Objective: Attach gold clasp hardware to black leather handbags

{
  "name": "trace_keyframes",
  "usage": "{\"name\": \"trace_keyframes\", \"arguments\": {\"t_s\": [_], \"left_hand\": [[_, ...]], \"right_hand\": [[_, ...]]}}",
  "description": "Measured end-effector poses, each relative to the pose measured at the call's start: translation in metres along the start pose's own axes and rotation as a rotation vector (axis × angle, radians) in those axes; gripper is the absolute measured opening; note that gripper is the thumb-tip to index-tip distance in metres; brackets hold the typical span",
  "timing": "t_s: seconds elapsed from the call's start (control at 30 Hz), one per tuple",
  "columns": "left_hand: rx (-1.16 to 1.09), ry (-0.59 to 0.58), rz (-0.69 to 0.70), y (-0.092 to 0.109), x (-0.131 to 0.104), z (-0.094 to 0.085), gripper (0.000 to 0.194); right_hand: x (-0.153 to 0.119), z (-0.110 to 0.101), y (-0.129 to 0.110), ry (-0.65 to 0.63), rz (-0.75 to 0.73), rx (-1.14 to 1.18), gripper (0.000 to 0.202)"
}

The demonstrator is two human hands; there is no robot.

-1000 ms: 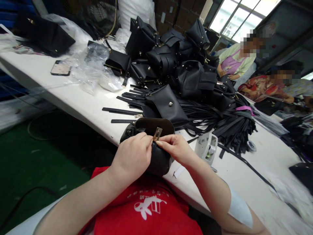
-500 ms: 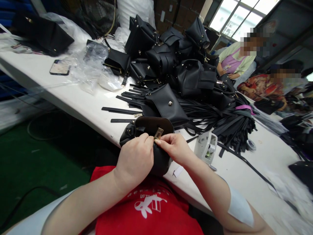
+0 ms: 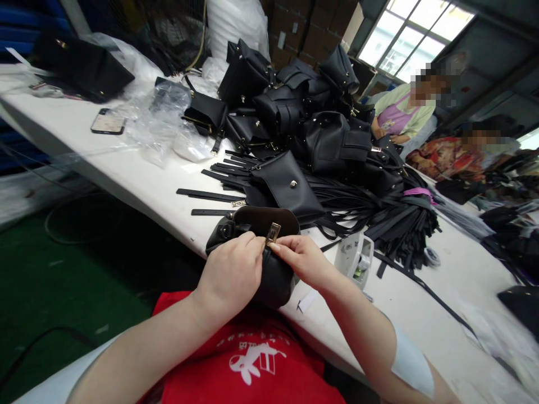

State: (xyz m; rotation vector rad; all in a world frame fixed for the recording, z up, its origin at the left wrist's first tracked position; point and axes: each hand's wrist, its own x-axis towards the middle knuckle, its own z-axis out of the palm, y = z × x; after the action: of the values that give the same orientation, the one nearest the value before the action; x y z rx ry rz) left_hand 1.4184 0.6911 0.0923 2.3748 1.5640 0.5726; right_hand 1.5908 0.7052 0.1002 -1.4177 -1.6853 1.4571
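A small black bag (image 3: 273, 280) with a brown-lined opening rests at the table's near edge, against the red apron. My left hand (image 3: 233, 269) is closed on the bag's top, its fingers curled beside a gold metal clasp (image 3: 273, 233). From the right, my right hand (image 3: 301, 257) pinches at the clasp's lower end with thumb and forefinger. The two hands nearly meet there, and the fingers hide the clasp's base. Just beyond lies a flat black bag (image 3: 290, 188) with a round stud.
Black bags (image 3: 278, 106) are heaped at the back, with black straps (image 3: 379, 224) before them. A tape dispenser (image 3: 352, 258) stands right of my right hand. Plastic wrap (image 3: 155, 123) and a phone (image 3: 108, 122) lie left. Two people (image 3: 398, 115) work at the back right.
The view has shifted slightly, so the table and bags appear a little lower. Both hands stay at the clasp, which now shows a bit more between the fingers.
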Motion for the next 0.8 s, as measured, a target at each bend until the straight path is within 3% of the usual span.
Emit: {"name": "trace_keyframes", "arguments": {"t_s": [0.8], "left_hand": [[0.075,0.316,0.073,0.007,-0.007,0.014,0.018]], "right_hand": [[0.009,0.009,0.005,0.149,0.065,-0.032,0.041]]}}
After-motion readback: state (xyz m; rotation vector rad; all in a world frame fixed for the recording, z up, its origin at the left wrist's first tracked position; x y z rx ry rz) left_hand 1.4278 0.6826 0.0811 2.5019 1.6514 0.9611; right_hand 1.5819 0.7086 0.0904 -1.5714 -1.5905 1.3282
